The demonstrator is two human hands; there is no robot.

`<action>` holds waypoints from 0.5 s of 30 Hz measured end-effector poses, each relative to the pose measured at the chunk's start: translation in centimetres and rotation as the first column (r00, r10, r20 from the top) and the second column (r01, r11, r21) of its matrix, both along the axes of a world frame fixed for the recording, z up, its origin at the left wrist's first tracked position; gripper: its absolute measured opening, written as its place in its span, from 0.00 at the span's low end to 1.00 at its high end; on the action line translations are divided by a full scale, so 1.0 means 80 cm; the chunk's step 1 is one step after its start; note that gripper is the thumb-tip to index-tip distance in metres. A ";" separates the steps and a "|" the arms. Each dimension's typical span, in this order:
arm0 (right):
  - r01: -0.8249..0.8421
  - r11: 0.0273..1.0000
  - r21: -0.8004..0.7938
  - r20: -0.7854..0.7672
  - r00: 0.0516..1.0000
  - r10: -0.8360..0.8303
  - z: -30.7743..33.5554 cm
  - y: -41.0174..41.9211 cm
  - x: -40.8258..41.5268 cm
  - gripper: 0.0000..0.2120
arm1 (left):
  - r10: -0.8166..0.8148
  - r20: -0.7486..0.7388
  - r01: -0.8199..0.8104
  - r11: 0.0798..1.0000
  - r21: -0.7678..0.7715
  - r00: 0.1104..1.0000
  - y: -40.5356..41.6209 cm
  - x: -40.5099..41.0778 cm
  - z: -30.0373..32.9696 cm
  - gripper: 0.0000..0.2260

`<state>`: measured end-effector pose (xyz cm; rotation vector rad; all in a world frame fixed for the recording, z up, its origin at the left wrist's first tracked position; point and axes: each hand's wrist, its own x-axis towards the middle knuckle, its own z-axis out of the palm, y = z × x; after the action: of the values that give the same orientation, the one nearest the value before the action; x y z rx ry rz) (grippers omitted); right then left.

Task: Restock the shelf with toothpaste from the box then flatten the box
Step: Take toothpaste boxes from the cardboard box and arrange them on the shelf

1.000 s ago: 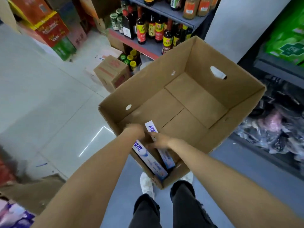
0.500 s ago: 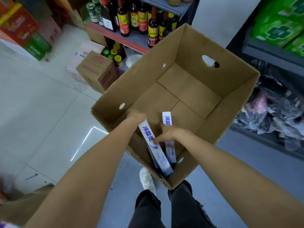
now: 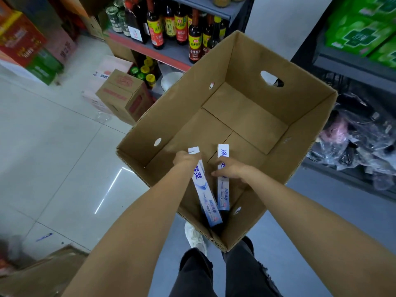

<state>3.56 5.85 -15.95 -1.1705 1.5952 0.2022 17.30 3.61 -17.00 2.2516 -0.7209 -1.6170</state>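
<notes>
Setting: shop aisle with a pale tiled floor (image 3: 53, 146) filling the left of the frame and grey floor at the lower right.
Shelf, top centre: grey shelf (image 3: 171, 50) carrying dark sauce bottles (image 3: 195, 39) with yellow and red labels.
Right edge: green packs (image 3: 362, 28) at the upper right, with clear plastic-wrapped goods (image 3: 355, 142) below them.
Floor carton: small sealed carton (image 3: 124, 95) left of centre, beside the shelf foot.
Box: large open cardboard box (image 3: 267, 50) in the centre, tilted toward the camera, almost emptied.
Toothpaste: two white-and-blue cartons lie in the box's near corner, just beside each other.
Left hand: left hand (image 3: 186, 158) is closed around the upper end of the left toothpaste carton (image 3: 206, 198).
Right hand: right hand (image 3: 231, 170) lies over the middle of the right toothpaste carton (image 3: 223, 194); it appears to grasp it, though the fingers are partly hidden.
Below: dark trousers and a white shoe (image 3: 195, 236) under the box.
</notes>
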 end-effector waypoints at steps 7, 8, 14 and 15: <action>0.045 0.998 -0.045 -0.162 0.985 -0.052 -0.013 0.006 0.031 0.27 | -0.099 0.007 0.100 0.995 -0.024 0.995 -0.020 -0.002 0.011 0.23; 0.056 0.998 -0.034 -0.197 0.978 -0.061 -0.014 0.007 0.037 0.29 | -0.103 0.000 0.103 0.995 0.014 0.995 -0.020 0.004 0.006 0.20; 0.168 0.984 -0.065 -0.275 0.944 -0.180 -0.029 0.013 0.061 0.45 | -0.198 0.104 0.192 0.979 0.064 0.975 -0.023 0.038 -0.003 0.18; 0.168 0.983 -0.079 -0.291 0.939 -0.183 -0.032 0.014 0.065 0.44 | -0.203 0.131 0.201 0.979 0.031 0.970 -0.027 0.041 0.000 0.23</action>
<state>8.73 7.00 -18.51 -1.0661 1.9711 0.2287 20.59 1.43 -17.01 2.3837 -1.0044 -1.5736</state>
